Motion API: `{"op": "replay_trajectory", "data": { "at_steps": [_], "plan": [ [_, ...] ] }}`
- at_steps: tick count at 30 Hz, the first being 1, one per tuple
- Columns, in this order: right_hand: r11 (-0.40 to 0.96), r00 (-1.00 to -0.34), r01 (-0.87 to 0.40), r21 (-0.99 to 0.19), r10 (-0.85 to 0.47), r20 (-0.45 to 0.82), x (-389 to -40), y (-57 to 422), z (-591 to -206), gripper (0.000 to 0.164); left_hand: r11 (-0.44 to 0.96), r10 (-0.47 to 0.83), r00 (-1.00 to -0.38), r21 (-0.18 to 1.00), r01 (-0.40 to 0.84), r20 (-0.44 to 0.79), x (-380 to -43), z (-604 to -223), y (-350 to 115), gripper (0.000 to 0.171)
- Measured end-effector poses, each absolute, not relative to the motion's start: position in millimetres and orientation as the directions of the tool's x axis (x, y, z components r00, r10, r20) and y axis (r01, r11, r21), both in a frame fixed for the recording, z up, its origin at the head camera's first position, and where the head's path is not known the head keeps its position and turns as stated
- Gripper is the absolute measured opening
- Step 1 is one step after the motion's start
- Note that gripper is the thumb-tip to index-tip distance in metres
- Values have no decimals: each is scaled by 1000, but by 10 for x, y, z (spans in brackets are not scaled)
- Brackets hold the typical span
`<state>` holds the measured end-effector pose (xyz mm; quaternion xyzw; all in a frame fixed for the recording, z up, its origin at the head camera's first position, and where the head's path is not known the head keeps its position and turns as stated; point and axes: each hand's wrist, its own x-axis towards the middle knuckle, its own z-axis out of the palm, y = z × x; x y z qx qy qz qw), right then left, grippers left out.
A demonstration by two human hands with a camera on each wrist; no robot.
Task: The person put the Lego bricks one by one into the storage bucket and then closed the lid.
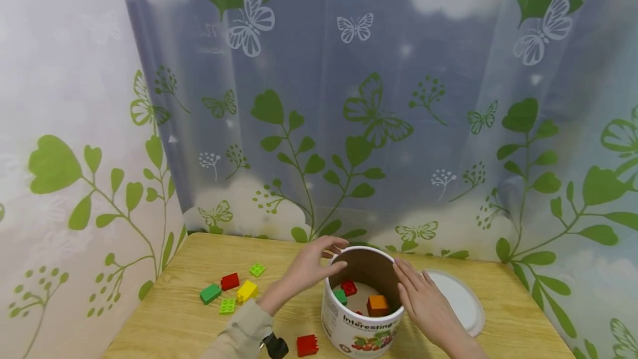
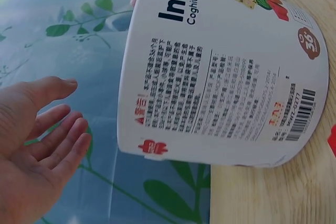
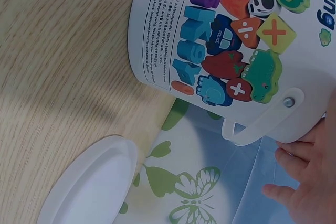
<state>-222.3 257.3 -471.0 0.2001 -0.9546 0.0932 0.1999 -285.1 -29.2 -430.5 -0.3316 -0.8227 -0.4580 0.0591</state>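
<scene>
A white round bucket [image 1: 361,330] with printed pictures and text stands uncovered on the table, between both hands. Inside it lie an orange block [image 1: 377,306], a red block [image 1: 349,288] and a green block [image 1: 340,297]. My left hand [image 1: 310,262] is at the bucket's left rim, its fingers loosely bent; the left wrist view shows a gap between this hand [image 2: 44,140] and the bucket wall [image 2: 226,93]. My right hand [image 1: 431,306] has its fingers stretched along the right rim, touching it. In the right wrist view, a white handle [image 3: 268,121] hangs near those fingers [image 3: 296,166].
On the wooden table [image 1: 174,314], left of the bucket, are red [image 1: 230,281], green [image 1: 210,293], yellow [image 1: 247,292] and lime blocks [image 1: 227,306]. Another red block [image 1: 307,345] is near the bucket's front left. A white lid [image 1: 461,301] lies at right. A patterned curtain [image 1: 319,126] hangs behind.
</scene>
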Motion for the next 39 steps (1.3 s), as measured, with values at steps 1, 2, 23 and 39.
{"op": "replay_trajectory", "data": {
  "at_steps": [1,2,23,39],
  "plan": [
    [903,-840,-419,-98,-344,419,-2223,2573,-4709,45,364,485,-776,714,598,402,-2843,-4302,-317,40],
    [903,-841,-418,-100,-344,418,-2221,2574,-4708,45,365,479,-779,716,596,404,-2838,-4303,-341,40],
    [902,-841,-421,-97,-348,415,-2217,2572,-4713,46,334,397,-839,793,509,371,-2690,-4883,-769,37],
    [902,-840,-421,-94,-349,417,-2238,2585,-4737,46,375,496,-847,833,408,191,-2472,-5345,-857,37]
  ]
}}
